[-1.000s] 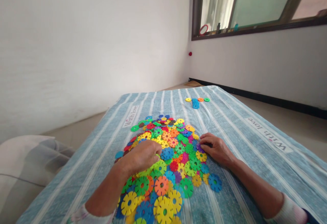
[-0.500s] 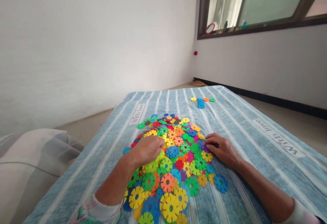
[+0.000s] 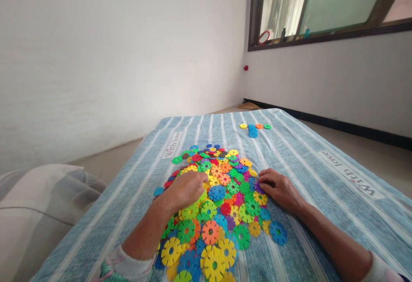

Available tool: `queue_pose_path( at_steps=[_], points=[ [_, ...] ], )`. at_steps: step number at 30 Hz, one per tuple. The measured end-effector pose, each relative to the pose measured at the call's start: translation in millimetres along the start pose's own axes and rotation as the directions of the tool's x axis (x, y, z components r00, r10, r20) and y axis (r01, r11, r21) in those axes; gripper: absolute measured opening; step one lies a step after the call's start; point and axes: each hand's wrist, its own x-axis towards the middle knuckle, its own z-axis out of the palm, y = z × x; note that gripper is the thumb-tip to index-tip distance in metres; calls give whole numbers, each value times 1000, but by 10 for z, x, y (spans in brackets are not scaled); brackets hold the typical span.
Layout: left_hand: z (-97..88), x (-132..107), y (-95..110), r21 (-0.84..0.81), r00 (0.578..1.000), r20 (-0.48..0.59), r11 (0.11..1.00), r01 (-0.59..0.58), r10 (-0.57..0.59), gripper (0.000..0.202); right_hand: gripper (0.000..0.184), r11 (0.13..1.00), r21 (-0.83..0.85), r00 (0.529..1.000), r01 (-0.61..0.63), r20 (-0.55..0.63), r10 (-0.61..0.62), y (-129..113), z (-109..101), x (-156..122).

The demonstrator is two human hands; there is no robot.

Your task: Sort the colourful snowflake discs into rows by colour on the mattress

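A heap of colourful plastic snowflake discs (image 3: 216,193), round with slots along the rims, lies on a striped blue cloth. My left hand (image 3: 186,189) is over the left middle of the heap, fingers curled down and closed among yellow and lime discs; its fingertips are hidden, so what they hold cannot be made out. At the heap's right edge rests my right hand (image 3: 279,188), its thumb apart from the bent fingers. The thumb tip touches or nearly touches a purple disc (image 3: 257,187). A yellow disc (image 3: 260,198) lies just below that.
Farther back on the cloth (image 3: 299,162) sit joined blue discs (image 3: 252,131), with a yellow disc (image 3: 243,126), an orange disc (image 3: 259,126) and a green disc (image 3: 267,126) around them. Grey-and-white fabric (image 3: 41,213) bulges at the left. White walls and a window (image 3: 341,3) stand behind.
The view has shifted very slightly. Both hands stay in nearly the same places, and the discs look unmoved.
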Motion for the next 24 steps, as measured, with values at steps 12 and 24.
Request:
queue_pose_path(
  at_steps=[12, 24],
  points=[
    [112, 41, 126, 13, 997, -13, 997, -76, 76, 7, 15, 1000, -10, 1000, 5, 5, -5, -3, -2, 1],
    [244, -2, 387, 13, 988, -28, 988, -155, 155, 11, 15, 1000, -14, 1000, -1, 19, 1, 14, 5, -16]
  ],
)
